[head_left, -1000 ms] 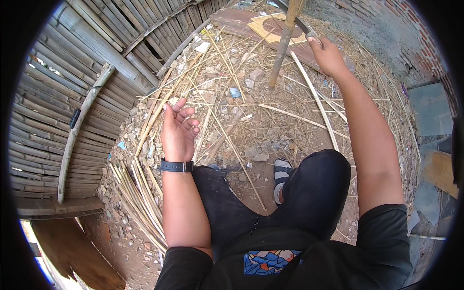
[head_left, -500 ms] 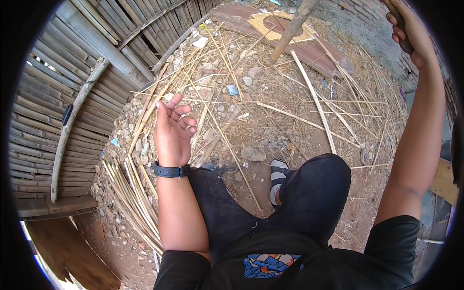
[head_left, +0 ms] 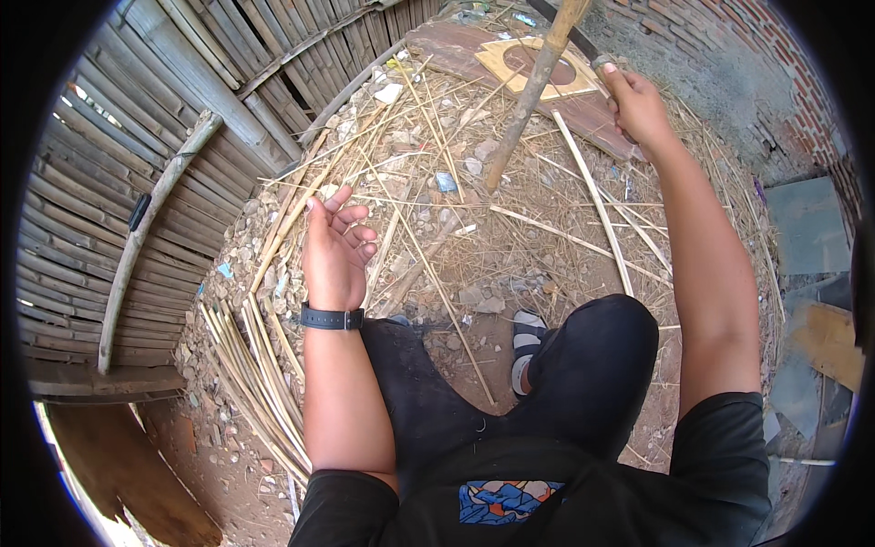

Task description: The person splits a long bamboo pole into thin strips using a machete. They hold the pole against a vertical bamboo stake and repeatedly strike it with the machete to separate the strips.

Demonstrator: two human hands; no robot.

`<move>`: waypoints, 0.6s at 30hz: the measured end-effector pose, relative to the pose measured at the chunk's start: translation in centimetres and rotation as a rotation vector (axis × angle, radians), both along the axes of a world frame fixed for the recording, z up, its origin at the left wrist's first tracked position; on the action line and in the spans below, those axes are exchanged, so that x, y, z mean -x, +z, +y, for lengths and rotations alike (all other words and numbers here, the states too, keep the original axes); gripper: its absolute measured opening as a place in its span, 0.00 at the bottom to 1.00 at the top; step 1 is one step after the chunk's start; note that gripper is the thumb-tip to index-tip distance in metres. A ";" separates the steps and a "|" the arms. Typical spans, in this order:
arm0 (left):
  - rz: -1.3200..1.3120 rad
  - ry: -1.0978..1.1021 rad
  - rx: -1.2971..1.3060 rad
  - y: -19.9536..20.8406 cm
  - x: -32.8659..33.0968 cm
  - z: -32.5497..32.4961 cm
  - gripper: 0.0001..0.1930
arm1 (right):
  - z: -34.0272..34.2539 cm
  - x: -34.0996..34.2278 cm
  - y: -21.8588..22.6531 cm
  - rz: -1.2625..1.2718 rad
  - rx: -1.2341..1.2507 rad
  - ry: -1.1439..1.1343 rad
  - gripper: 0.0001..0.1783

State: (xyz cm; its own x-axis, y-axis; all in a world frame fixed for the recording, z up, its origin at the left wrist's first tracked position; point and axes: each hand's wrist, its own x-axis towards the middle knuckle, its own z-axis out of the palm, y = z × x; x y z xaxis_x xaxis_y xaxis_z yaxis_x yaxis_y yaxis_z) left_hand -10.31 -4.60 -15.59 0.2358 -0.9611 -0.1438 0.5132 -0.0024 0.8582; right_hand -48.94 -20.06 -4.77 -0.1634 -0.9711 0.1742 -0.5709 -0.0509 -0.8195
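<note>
My right hand (head_left: 640, 111) is closed round the handle of a long knife (head_left: 577, 39) with a dark blade. That blade reaches up and left to the upper end of a wooden pole (head_left: 529, 105), where the wood looks paler; whether it touches or only crosses the pole, I cannot tell. The pole slants across the upper middle, its top cut off by the view. My left hand (head_left: 335, 251) holds nothing; its palm is turned up and its fingers are loosely bent and apart, above the littered ground.
Long split strips (head_left: 592, 201) lie scattered over stones and straw. A bundle of strips (head_left: 251, 369) rests left of my left forearm. Slatted bamboo walling (head_left: 118, 196) stands at left, a brick wall (head_left: 729, 77) at upper right. A brown board (head_left: 437, 47) with a yellow frame (head_left: 497, 62) lies far off.
My right hand has swung inward and down with the knife, from the upper right edge to the pole's upper end. The pole's lower end has shifted nearer. My left hand keeps its pose.
</note>
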 end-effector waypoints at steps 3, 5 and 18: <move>0.014 0.010 -0.007 0.2 0.0 0.4 0.30 | 3.2 1.2 4.9 -0.012 0.119 0.010 0.25; 0.024 0.002 0.010 0.3 0.2 0.5 0.30 | 6.5 2.1 9.9 0.065 0.162 -0.036 0.26; -0.008 0.004 0.002 -0.1 0.7 -0.4 0.30 | -1.4 4.4 -2.6 0.343 0.072 -0.215 0.38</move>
State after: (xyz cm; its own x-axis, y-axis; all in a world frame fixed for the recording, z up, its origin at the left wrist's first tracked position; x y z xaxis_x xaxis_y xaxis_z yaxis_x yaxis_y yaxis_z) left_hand -11.01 -5.00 -15.72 0.2404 -0.9605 -0.1404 0.5064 0.0007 0.8623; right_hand -53.34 -21.47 -7.39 -0.2816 -0.9045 0.3203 -0.8145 0.0489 -0.5781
